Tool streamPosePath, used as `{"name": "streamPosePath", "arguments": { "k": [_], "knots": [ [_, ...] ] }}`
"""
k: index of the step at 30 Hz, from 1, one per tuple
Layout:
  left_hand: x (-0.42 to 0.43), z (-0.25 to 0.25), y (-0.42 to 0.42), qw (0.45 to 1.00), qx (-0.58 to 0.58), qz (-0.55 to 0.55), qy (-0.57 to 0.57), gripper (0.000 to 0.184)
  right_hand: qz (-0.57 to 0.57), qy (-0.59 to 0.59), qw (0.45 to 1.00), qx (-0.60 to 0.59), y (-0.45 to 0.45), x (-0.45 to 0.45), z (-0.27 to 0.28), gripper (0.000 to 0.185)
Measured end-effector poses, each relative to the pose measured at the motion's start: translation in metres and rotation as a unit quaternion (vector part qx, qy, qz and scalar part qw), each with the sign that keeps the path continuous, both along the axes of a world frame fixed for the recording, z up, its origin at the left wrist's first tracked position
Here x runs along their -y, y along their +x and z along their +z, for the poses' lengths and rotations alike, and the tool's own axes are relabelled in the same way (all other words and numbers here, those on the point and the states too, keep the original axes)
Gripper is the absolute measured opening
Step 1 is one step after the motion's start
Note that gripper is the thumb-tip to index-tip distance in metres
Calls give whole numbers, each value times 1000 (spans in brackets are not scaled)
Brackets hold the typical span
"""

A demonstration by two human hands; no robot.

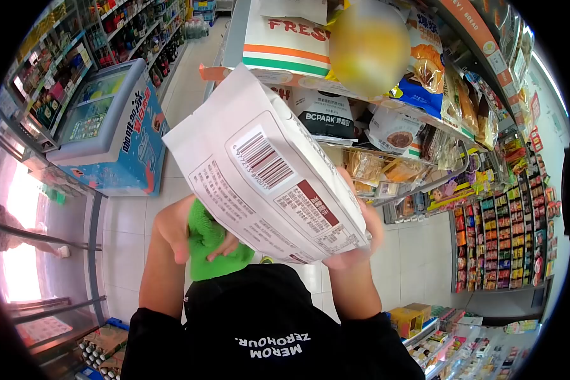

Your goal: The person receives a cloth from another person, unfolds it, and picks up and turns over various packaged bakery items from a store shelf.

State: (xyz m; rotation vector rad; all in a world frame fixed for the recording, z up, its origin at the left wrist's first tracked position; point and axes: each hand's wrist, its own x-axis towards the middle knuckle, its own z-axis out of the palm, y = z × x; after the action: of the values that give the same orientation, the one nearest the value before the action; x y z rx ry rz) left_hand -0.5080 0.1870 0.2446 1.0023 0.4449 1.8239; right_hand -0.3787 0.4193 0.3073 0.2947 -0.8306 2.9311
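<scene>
A large white food bag (259,171) with a barcode and printed text fills the middle of the view, tilted, its back towards me. My right hand (364,228) grips its right side, with some fingers hidden behind it. My left hand (171,231) is closed round a bright green cloth (212,256) below the bag's left edge. Whether that hand also touches the bag I cannot tell. Just beyond the bag is a shelf of packaged bread, with a black-and-white BCPARK packet (326,117) and a white "FRESH" packet (288,44).
A blue chest freezer (117,126) stands at the left, with bottle shelves (133,25) behind it. Racks of small packets (500,234) are at the right. The bread shelf's orange-edged rim (215,73) lies ahead. Goods shelves (437,335) stand lower right.
</scene>
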Motion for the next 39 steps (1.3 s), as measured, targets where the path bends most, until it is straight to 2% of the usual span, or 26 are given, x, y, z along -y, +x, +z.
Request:
{"name": "streamPosePath", "arguments": {
  "k": [3, 7, 8, 11, 13, 15, 16, 19, 21, 23, 24, 26, 29, 30, 33, 34, 35, 37, 39],
  "knots": [
    [6, 5, 16, 988, -18, 105, -108, 111, 74, -71, 995, -4, -3, -3, -10, 59],
    [2, 2, 28, 978, -32, 145, -144, 111, 63, 8, 998, 13, -11, -3, -14, 56],
    [-3, 2, 34, 979, -10, 165, -118, 101, 41, 40, 998, 38, -10, -1, -9, 51],
    [-16, 17, 45, 965, 0, 232, -125, 92, 49, 68, 994, 76, -14, -4, -5, 44],
    [-24, 23, 51, 950, 4, 282, -137, 77, 35, 93, 990, 102, -17, -4, -4, 42],
    [-27, 31, 56, 933, 72, 302, -184, 71, 4, 128, 984, 120, -20, -1, -1, 42],
    [-28, 31, 56, 929, 72, 319, -173, 63, -19, 150, 981, 125, -20, 4, 2, 43],
    [-19, 29, 54, 924, 178, 313, -127, 63, -87, 268, 951, 126, -21, 13, -1, 48],
    [-13, 32, 51, 904, 213, 358, -90, 62, -109, 318, 931, 138, -18, 20, 3, 48],
    [-8, 41, 46, 880, 287, 378, -25, 60, -60, 339, 934, 97, -14, 19, -15, 46],
    [-2, 36, 40, 900, 230, 370, 2, 52, -56, 381, 920, 73, -12, 27, -20, 45],
    [2, 37, 35, 888, 261, 378, 28, 50, -33, 434, 900, 28, -6, 43, -21, 45],
    [6, 36, 26, 881, 255, 397, 41, 48, -100, 604, 787, -80, -6, 66, -17, 55],
    [6, 36, 25, 869, 260, 420, 34, 48, -147, 658, 726, -136, -10, 72, -8, 65],
    [3, 45, 24, 839, 284, 464, 22, 42, -183, 737, 627, -173, -11, 91, -7, 71],
    [1, 49, 25, 821, 296, 488, 6, 41, -217, 732, 622, -173, -11, 97, -11, 67],
    [2, 52, 23, 803, 306, 512, -8, 40, -205, 752, 603, -170, -11, 98, -13, 68],
    [6, 47, 20, 800, 330, 501, -16, 40, -183, 787, 564, -171, -14, 97, -18, 70],
    [3, 54, 23, 776, 355, 520, -45, 42, -205, 783, 557, -187, -16, 97, -20, 65]
  ]
}}
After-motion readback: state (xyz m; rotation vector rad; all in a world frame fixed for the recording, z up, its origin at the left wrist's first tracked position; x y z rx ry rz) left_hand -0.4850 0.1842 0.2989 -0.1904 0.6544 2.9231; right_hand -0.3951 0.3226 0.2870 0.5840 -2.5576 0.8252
